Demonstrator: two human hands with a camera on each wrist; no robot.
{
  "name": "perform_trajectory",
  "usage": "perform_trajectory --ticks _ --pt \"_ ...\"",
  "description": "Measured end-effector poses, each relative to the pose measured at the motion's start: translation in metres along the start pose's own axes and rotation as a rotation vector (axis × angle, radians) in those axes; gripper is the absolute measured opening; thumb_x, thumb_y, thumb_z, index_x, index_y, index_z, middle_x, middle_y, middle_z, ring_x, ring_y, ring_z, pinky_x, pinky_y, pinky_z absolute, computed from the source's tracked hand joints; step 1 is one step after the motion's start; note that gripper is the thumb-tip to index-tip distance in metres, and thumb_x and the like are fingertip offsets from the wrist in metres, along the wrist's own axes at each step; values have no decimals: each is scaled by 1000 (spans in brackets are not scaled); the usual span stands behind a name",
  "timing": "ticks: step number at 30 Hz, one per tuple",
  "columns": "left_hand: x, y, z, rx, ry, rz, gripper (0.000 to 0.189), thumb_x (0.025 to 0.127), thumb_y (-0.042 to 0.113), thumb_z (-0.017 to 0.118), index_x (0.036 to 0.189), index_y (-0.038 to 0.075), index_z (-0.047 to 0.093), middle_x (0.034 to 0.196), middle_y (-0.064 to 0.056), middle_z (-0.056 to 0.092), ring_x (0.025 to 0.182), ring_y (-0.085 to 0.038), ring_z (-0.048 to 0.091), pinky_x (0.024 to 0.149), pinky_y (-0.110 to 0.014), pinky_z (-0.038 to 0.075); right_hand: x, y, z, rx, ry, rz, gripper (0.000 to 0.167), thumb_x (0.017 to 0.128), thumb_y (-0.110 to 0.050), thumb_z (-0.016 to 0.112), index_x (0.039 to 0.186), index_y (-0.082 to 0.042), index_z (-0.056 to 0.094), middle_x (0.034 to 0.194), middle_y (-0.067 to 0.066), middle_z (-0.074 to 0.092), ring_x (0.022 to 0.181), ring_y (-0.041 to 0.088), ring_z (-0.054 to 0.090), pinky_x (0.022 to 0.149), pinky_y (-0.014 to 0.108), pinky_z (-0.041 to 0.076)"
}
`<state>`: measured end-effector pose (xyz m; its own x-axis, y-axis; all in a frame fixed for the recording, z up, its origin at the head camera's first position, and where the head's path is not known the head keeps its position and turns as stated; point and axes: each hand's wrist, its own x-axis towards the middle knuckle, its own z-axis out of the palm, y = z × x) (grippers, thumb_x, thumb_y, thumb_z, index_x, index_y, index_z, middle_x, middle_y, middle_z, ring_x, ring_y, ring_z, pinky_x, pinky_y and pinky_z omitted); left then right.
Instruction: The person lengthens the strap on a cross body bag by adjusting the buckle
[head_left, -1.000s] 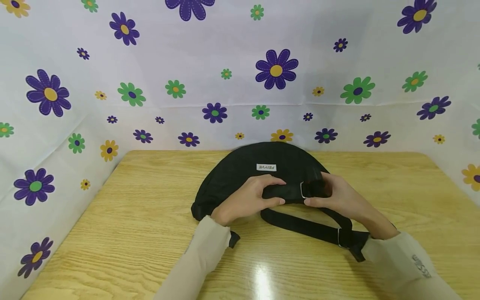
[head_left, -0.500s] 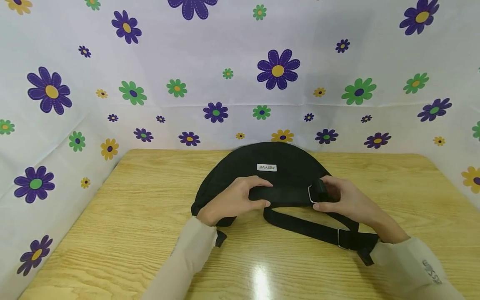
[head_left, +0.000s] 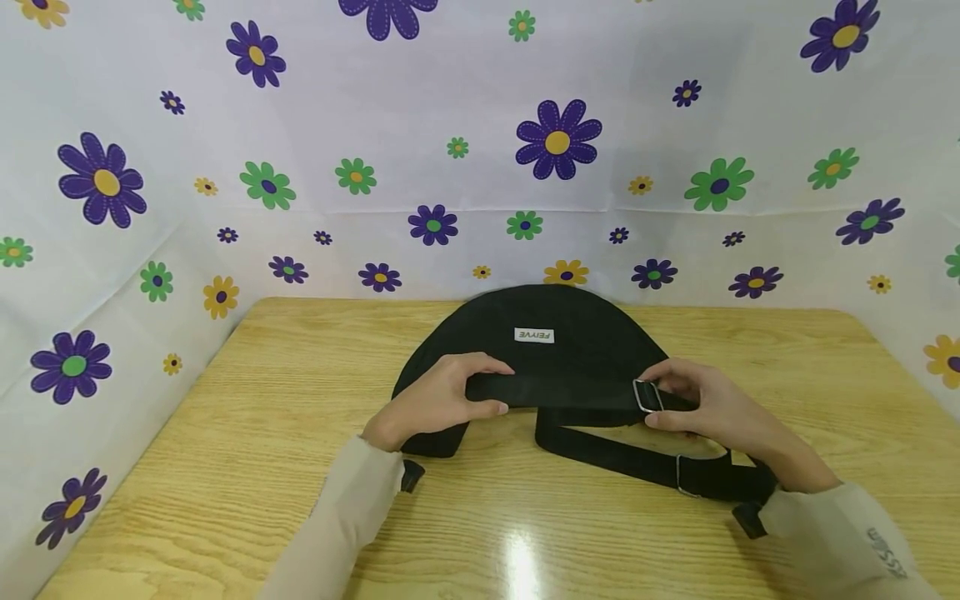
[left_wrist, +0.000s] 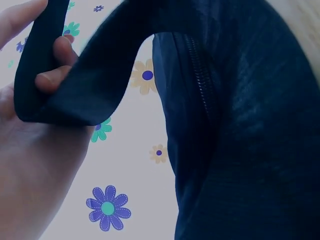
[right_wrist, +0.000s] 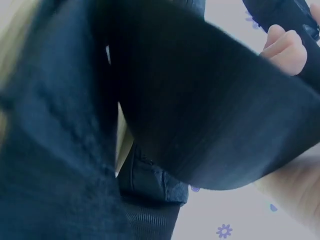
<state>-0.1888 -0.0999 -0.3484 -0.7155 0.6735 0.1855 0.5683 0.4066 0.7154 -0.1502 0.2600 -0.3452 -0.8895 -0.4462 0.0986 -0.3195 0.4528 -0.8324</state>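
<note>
A black crossbody bag (head_left: pixel 585 333) with a curved top lies on the table, a white label (head_left: pixel 534 335) on its front. My left hand (head_left: pixel 431 396) holds one end of a black strap (head_left: pixel 562 390) between thumb and fingers. In the left wrist view the strap loops around that hand, beside the bag's zip (left_wrist: pixel 200 75). At the strap's other end my right hand (head_left: pixel 720 412) pinches it at a metal slider buckle (head_left: pixel 638 396). The length between both hands runs straight across the bag's lower front. A strap loop partly covers the right wrist view.
A lower strap length with a second metal buckle (head_left: pixel 678 475) lies on the wooden table (head_left: pixel 300 350). Dark strap ends show beside the left sleeve (head_left: pixel 360 492) and the right sleeve (head_left: pixel 840 525). A white flowered cloth (head_left: pixel 450 100) hangs behind the table.
My hands have moved apart, left hand leftward and right hand rightward. A longer straight stretch of strap shows between them, and the slider buckle has shifted right. The bag body stays nearly in place.
</note>
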Motion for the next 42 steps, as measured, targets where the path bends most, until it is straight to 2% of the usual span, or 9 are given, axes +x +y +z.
perform_trajectory --ticks 8,11,15,20,27,30,33,38,42 --pt "0 -1 1 -4 -40 -41 40 95 16 74 130 0 64 132 -13 64 125 -29 56 106 -43 44 0 1 3 12 -4 -3 42 88 -1 77 123 9 57 86 6 63 63 15 56 51 31 49" --pt "4 0 2 -3 -70 -68 38 96 19 71 129 0 65 113 -9 71 118 -25 58 97 -36 49 2 1 6 -2 -11 -30 41 87 -1 78 121 8 58 85 3 62 66 13 56 54 28 47" --pt "9 0 5 -15 -125 -81 36 97 16 69 127 -3 65 59 4 52 64 -11 53 61 -21 42 3 0 12 -56 -42 -98 41 84 -2 81 119 5 59 87 -1 65 73 11 57 60 26 47" --pt "12 1 8 -14 -160 -69 31 96 10 70 123 -4 67 51 9 29 40 -3 25 46 -19 26 0 -1 20 -149 -96 -112 44 84 -10 84 119 1 59 89 -5 66 75 8 54 63 26 45" --pt "12 6 11 55 -180 -114 26 96 6 71 121 1 69 57 3 45 45 -8 34 49 -21 31 -6 5 16 -225 -141 -190 33 85 -8 82 111 -2 63 86 -11 63 73 4 55 61 27 49" --pt "12 13 14 191 -183 -117 26 95 9 72 121 5 70 87 -2 68 70 -12 55 66 -23 46 -9 9 7 -227 -118 -239 22 88 0 77 106 -2 65 85 -12 63 72 4 57 58 27 50" --pt "13 22 17 373 -179 -83 26 95 14 74 120 8 72 119 -3 69 100 -16 62 89 -30 49 -14 12 -4 -260 -51 -223 15 89 4 73 101 -3 67 84 -12 64 71 4 58 57 26 50" --pt "13 37 22 645 -148 -2 24 94 19 76 117 13 74 115 -1 69 103 -18 64 89 -35 48 -24 19 -26 -428 16 -201 16 86 8 74 94 -5 70 84 -13 64 71 0 55 58 25 49" --pt "16 46 28 735 -156 39 25 94 23 77 118 16 74 112 1 68 104 -17 63 86 -33 47 -38 23 -44 -458 -101 -138 12 86 6 75 95 -2 71 88 -12 65 65 -1 51 53 25 47"
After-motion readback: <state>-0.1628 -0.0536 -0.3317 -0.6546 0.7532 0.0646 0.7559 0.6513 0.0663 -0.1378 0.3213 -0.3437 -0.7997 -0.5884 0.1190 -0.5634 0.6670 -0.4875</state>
